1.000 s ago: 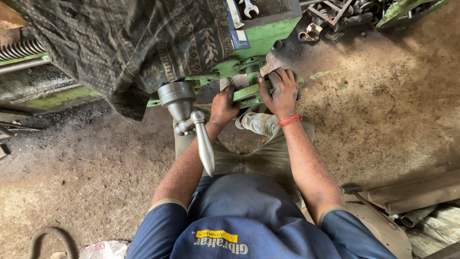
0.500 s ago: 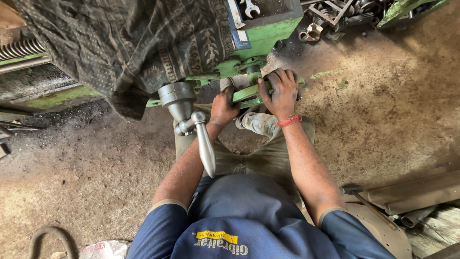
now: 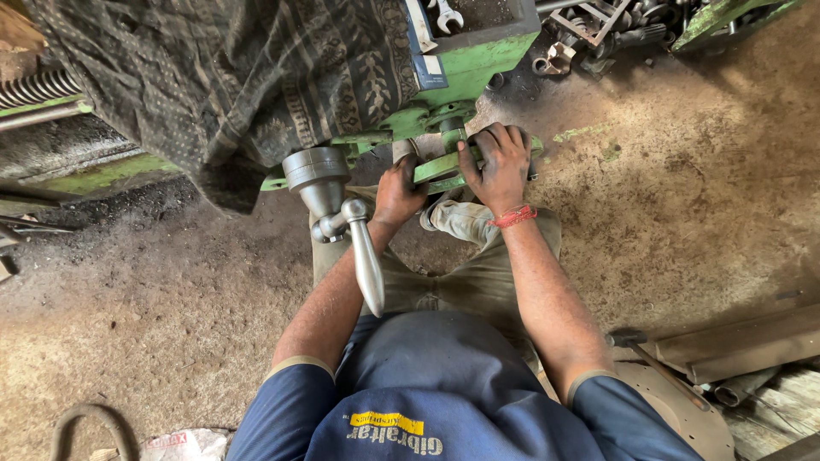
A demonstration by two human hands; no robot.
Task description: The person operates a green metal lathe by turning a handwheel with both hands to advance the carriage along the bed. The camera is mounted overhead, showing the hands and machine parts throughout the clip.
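Almost nothing has shifted in the last second: the right hand stays curled over the green bracket low on the machine, and the left hand still grips its underside beside the steel lever. Work looks held mid-step.

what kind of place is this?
Probably a machine or repair workshop: a green machine with a steel lever handle, a spanner on top, scrap metal parts, dirt floor. Both hands work on its green bracket.
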